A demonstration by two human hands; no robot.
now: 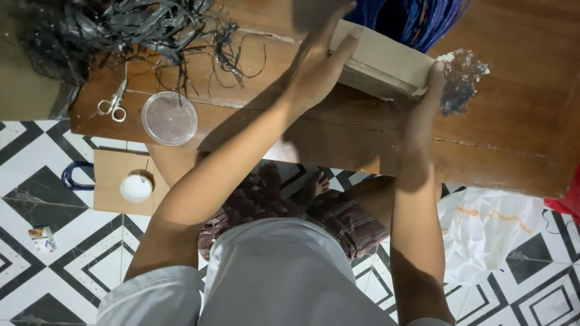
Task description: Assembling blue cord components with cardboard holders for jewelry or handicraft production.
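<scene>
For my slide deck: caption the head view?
Both hands, left and right, hold a cardboard box over a wooden table.

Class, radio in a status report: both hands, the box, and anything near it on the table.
Left hand and right hand grip the cardboard box at its ends. Box over wooden table. Scissors, clear lid lie well aside.

The cardboard box (382,63) is pale tan on a warm brown wooden tabletop (513,133), beside blue cords (423,21) and black plastic strips (151,24). The floor (36,181) is white with black geometric diamonds; the shorts (338,217) are maroon plaid.
</scene>
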